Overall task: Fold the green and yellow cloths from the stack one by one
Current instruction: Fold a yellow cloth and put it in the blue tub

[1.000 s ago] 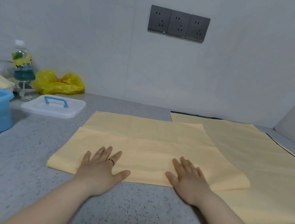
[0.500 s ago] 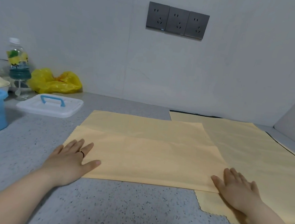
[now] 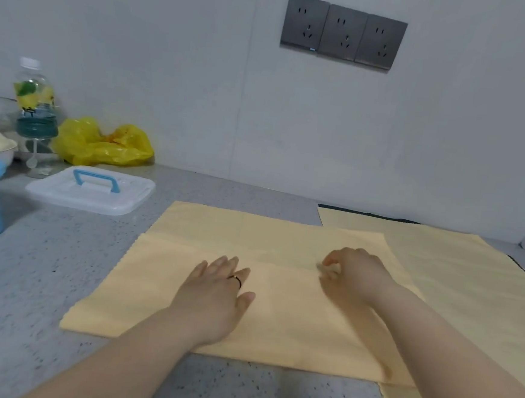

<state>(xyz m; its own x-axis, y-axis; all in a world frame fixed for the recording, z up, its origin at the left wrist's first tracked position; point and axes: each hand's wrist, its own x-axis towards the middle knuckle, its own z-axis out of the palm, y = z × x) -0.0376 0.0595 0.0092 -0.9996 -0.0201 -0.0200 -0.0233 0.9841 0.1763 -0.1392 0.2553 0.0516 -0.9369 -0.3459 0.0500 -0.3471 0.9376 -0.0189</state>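
Pressing flat with spread fingers, the left hand (image 3: 216,292) pins the half-folded soft yellow cloth (image 3: 277,319) near the table's front edge so the right hand (image 3: 354,276), fingers pinched on the fold's top edge, can lift it.

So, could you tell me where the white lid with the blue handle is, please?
The lid lies flat on the counter, left of the folded cloth, in front of the yellow bag.

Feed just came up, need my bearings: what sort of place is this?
Probably a home kitchen or utility counter: a speckled grey countertop against a plain wall, a triple wall socket, and a drink bottle beside a yellow plastic bag.
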